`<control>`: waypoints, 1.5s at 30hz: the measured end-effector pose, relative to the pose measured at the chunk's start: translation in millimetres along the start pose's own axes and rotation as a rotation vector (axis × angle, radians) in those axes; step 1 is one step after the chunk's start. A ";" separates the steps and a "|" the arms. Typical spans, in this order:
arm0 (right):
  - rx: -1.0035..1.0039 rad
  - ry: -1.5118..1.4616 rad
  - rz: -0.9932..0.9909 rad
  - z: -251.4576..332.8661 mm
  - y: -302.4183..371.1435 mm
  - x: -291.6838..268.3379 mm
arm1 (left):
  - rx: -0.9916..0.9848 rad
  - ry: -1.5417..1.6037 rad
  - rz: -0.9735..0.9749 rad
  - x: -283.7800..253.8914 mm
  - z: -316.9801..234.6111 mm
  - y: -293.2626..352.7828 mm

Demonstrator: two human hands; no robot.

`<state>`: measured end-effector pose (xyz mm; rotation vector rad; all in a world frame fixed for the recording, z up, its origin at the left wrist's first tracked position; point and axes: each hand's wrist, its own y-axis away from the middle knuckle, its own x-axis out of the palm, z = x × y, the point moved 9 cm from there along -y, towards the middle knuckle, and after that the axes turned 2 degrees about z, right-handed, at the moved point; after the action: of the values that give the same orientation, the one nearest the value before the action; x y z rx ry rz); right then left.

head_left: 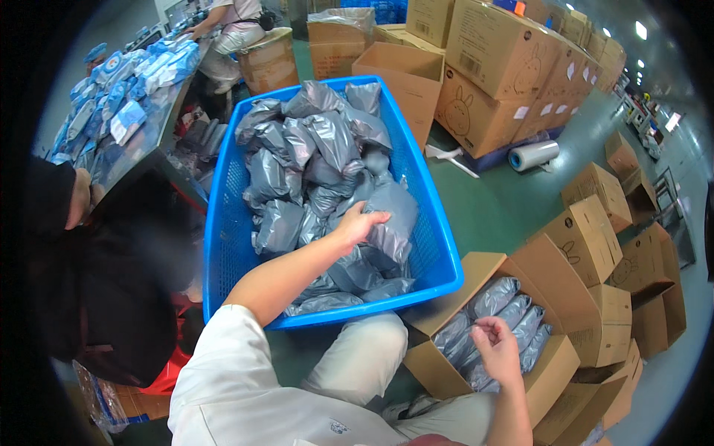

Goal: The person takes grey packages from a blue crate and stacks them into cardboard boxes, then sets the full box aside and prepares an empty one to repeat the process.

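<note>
My left hand [361,224] is closed on a grey plastic mailer bag [394,213], thumb across its top, at the right side of a blue basket [444,245]. Beneath and around it, many similar grey bags [279,227] lie heaped in the basket. My right hand [497,349] hovers over an open cardboard carton [552,366], its fingers loosely curled and nothing visible in them. Inside that carton, grey bags [494,297] lie side by side in a row; my right hand and forearm hide some of them.
Stacked cartons [476,111] stand behind the basket, with a roll of clear film [533,155] on the floor beside them. More open cartons [587,241] line the right. At far left, a table [152,134] bears blue-and-white packages. A person in dark clothing [111,275] is close on my left.
</note>
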<state>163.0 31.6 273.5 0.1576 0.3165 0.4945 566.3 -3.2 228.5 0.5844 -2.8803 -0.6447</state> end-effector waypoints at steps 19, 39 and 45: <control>-0.022 -1.103 -0.186 -51.2 51.4 -23.5 | 0.006 -1.585 0.111 -35.2 100.2 -55.3; -0.033 -1.457 -0.237 -21.9 51.0 -30.5 | 0.181 -1.814 0.431 -20.4 153.5 -2.3; 0.031 -1.395 -0.310 -35.9 65.7 -37.2 | 0.104 -2.098 0.705 12.1 141.2 -2.8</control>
<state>91.1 73.1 264.2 0.4323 -1.0056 -0.0078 526.5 43.7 100.8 -2.5265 -3.7971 -1.3950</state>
